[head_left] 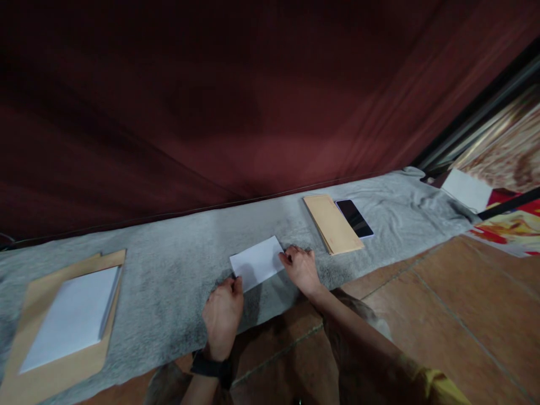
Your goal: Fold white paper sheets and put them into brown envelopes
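Observation:
A small folded white sheet of paper lies on a grey cloth spread over the floor. My left hand rests at the sheet's near left corner, fingers curled and pinching its edge. My right hand presses on the sheet's right edge with bent fingers. A dark band sits on my left wrist.
A stack of white paper lies on a large brown envelope at the left. A pile of tan envelopes and a dark phone lie to the right. A dark red curtain hangs behind. Brown tiles cover the floor.

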`<state>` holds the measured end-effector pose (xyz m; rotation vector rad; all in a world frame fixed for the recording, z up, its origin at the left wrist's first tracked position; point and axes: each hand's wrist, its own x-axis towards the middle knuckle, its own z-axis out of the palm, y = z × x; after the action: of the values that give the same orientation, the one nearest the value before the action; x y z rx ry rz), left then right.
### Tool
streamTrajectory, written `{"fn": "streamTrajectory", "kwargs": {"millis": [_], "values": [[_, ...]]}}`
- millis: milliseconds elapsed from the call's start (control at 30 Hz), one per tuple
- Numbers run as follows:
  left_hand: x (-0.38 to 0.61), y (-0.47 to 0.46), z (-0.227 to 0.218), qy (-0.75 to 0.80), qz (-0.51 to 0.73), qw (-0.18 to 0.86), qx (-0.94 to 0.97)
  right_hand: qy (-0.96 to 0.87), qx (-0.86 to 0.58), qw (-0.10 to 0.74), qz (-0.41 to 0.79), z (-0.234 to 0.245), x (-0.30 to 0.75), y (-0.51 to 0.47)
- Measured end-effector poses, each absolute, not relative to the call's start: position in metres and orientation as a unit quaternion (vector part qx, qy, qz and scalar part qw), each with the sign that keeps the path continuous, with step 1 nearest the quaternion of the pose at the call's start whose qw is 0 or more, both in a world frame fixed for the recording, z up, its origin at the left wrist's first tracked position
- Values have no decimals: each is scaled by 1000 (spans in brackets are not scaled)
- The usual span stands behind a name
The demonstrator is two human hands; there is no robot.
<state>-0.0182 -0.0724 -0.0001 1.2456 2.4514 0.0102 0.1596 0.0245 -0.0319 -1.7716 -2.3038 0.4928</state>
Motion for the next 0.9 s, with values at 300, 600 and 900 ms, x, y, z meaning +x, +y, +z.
{"fn": "streamTrajectory", "kwargs": {"millis": [300, 600, 900], "values": [[-18, -72, -2, 876, 1, 189, 444, -781, -597, 94, 160, -30, 159, 25], [-19, -71, -4, 874, 6, 185, 450, -781, -596, 90, 161, -31, 159, 24], [-19, -70, -3, 876, 9, 182, 447, -784, -597, 76, 152, -32, 160, 25]]}}
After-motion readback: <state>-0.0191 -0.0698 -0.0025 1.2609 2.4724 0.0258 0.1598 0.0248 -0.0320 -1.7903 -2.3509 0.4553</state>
